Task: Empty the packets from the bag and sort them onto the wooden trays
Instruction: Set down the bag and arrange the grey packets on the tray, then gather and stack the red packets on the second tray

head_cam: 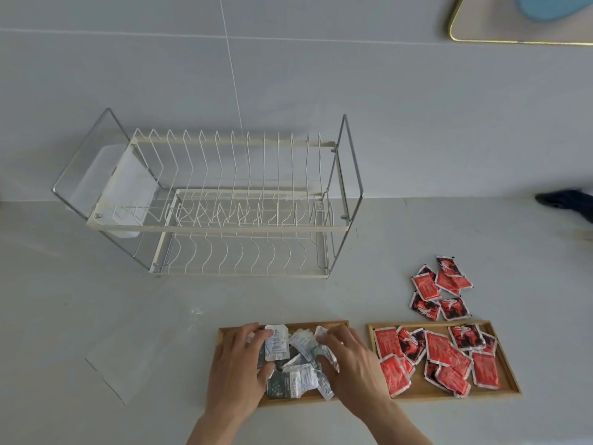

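Two wooden trays lie side by side at the counter's front. The left tray (333, 324) holds a heap of white and grey packets (296, 364). My left hand (237, 367) rests on the heap's left side and my right hand (348, 364) on its right side, fingers spread over the packets. I cannot tell whether either hand grips a packet. The right tray (510, 391) holds several red packets (446, 351). More red packets (439, 289) lie loose on the counter behind that tray. A clear plastic bag (134, 354) lies flat to the left.
A white wire dish rack (218, 203) with a metal frame stands at the back against the tiled wall. A dark object (568, 202) lies at the right edge. A gold-rimmed mirror (513, 27) hangs at the top right.
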Demonstrator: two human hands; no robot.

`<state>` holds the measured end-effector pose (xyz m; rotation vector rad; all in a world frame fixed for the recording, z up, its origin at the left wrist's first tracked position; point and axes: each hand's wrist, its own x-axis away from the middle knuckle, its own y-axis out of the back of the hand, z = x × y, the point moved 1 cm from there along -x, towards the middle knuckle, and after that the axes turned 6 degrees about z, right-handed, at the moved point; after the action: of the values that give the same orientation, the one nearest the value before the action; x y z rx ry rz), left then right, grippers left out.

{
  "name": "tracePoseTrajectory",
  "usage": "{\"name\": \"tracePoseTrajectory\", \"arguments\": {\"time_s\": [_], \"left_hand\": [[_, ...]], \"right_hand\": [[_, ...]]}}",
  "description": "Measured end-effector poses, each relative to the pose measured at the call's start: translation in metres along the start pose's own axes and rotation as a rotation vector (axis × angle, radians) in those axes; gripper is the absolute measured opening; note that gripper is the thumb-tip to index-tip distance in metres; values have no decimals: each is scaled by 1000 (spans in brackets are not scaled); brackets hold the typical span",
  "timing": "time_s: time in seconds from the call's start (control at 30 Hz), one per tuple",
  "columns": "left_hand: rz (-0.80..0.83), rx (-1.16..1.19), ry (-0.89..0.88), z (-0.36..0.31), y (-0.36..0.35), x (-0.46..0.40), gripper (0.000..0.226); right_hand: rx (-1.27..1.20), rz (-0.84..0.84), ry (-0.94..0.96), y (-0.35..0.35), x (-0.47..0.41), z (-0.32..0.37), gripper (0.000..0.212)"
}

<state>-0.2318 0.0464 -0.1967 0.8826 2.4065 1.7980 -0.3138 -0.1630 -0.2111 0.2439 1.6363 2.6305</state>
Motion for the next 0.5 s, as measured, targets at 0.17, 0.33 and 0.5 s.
{"name": "tracePoseTrajectory", "arguments": {"time_s": [0.17, 0.33, 0.5], "left_hand": [[94, -39, -67, -1, -6, -2, 54], [98, -38, -60, 0, -9, 0, 54], [87, 18, -97, 1, -4, -1, 56]], "right_hand": [[97, 45, -6, -11, 5, 3, 26], [92, 56, -55, -14, 6, 2, 32], [52, -22, -72, -6, 6, 8, 35]]}}
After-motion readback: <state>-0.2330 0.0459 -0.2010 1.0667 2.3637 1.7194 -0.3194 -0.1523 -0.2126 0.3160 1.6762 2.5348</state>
